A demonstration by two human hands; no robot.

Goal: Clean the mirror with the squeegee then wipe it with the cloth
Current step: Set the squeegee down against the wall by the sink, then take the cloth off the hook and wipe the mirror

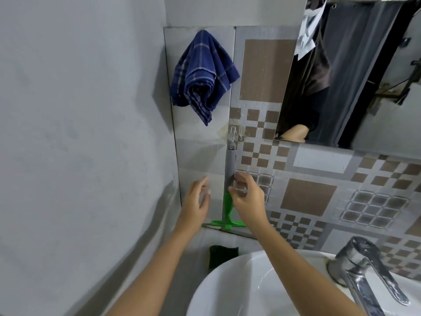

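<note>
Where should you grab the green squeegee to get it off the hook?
Best grab is probably the grey handle, from the front, fingers wrapped around it. The squeegee hangs straight down from a clear wall hook, its wide green blade at the bottom, so the long handle is easiest to lift. The right hand is already there; the left hand is beside it.

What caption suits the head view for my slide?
Right hand reaches the hanging squeegee; left hand open beside it; cloth hangs above.
</note>
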